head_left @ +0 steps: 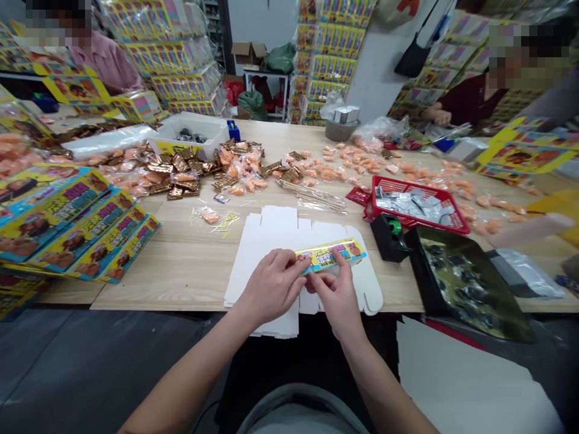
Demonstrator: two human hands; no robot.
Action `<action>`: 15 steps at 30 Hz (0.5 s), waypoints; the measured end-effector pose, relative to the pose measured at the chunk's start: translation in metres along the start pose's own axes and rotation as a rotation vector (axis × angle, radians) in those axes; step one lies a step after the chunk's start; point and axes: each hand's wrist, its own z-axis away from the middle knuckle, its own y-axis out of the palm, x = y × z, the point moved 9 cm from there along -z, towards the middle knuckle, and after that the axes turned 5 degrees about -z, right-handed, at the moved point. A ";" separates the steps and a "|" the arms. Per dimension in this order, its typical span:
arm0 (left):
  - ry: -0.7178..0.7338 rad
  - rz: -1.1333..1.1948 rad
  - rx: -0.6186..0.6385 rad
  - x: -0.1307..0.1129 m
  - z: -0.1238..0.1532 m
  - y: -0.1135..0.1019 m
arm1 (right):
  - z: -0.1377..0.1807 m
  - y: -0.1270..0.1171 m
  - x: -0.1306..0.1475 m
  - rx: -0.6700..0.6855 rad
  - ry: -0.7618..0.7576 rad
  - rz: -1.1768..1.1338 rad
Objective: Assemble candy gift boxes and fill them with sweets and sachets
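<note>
A flat white carton blank (275, 241) lies unfolded on the wooden table (181, 265) in front of me, its lower edge hanging over the table's front. One printed yellow and blue flap (332, 254) of it is folded up. My left hand (271, 286) pinches the flap's left end with curled fingers. My right hand (337, 295) grips the same flap from below, fingers closed on it.
Stacked yellow printed boxes (76, 226) lie at left. Orange and gold packets (194, 169) are strewn across the middle. A red basket (418, 205), a tape dispenser (391, 235) and a dark tray (470, 277) stand at right. Two other people sit at the far corners.
</note>
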 end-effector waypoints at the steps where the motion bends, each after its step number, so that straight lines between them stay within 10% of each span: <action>1: -0.049 0.022 -0.009 0.003 -0.001 0.000 | 0.001 -0.001 0.001 0.002 -0.014 0.020; 8: -0.295 0.400 -0.109 0.025 0.002 0.025 | 0.000 -0.026 0.002 -0.136 -0.126 0.550; 13: -0.379 0.202 -0.109 0.023 0.003 0.030 | 0.014 -0.074 -0.015 -0.217 -0.421 0.672; 15: -0.390 0.128 -0.011 0.024 0.002 0.029 | 0.016 -0.057 -0.032 0.023 -0.640 0.795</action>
